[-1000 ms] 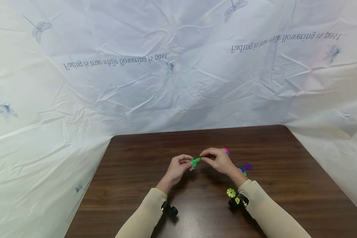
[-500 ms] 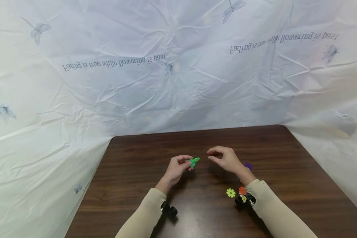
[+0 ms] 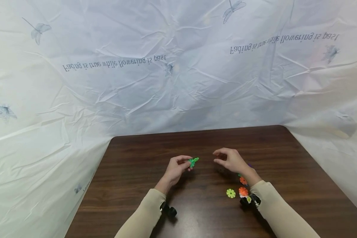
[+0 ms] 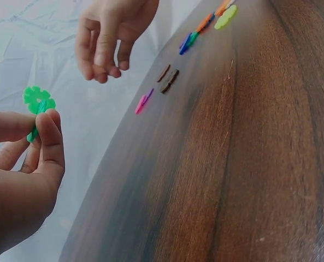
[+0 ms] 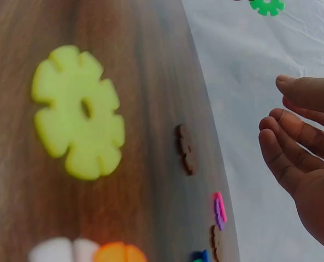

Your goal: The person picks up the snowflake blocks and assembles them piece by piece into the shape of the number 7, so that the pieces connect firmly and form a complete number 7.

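My left hand (image 3: 175,168) holds two interlocked green notched discs (image 3: 192,162) above the table, pinched between thumb and fingers. In the left wrist view one green disc (image 4: 35,98) stands up past the fingertips; the other is partly hidden by them. To the right, my right hand (image 3: 232,161) hovers with loosely bent fingers and nothing between them. A yellow-green notched disc (image 3: 230,193) lies flat on the table near my right wrist. Beside it are orange discs (image 3: 243,191), some partly hidden by that wrist and forearm.
In the left wrist view, brown discs (image 4: 170,81), a pink and purple pair (image 4: 142,102), and blue and green discs (image 4: 186,42) lie on the brown wooden table (image 3: 142,195). A white printed sheet (image 3: 137,82) hangs behind the table.
My right hand has drawn away to the right from the green discs, its fingers parted. My left hand still pinches them in nearly the same place. Orange discs have come into view by the right wrist.
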The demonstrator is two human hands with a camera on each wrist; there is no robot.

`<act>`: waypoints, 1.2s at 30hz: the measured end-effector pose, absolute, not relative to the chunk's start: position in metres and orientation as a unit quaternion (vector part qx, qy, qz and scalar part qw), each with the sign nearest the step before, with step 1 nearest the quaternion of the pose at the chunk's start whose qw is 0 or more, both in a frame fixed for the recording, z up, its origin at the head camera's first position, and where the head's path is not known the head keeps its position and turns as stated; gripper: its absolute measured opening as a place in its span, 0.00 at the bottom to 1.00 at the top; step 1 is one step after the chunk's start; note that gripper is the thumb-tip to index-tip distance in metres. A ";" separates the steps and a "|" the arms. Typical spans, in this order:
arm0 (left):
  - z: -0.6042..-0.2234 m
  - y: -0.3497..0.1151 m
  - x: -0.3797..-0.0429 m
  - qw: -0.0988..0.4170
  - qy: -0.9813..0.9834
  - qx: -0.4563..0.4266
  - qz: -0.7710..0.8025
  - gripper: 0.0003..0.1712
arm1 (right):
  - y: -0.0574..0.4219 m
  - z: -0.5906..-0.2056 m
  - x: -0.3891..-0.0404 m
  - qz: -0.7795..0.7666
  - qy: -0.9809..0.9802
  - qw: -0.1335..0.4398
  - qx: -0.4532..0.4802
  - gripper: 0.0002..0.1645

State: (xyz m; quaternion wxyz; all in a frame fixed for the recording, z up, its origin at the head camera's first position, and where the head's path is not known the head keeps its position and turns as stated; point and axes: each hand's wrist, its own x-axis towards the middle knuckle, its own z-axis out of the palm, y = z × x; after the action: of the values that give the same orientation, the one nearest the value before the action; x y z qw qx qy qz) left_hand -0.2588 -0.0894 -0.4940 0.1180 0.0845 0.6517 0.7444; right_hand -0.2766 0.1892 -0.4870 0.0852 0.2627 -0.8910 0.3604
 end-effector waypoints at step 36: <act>-0.496 -0.093 -0.257 0.115 0.623 0.086 0.769 0.17 | 0.201 -0.501 -0.275 0.238 -0.931 -0.040 0.273 0.16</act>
State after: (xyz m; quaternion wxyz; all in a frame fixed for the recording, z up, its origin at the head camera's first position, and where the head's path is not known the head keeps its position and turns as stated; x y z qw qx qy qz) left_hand -0.2573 -0.0928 -0.4958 0.1145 0.0856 0.6228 0.7692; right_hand -0.2754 0.2008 -0.5011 -0.0404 0.2733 -0.9313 0.2375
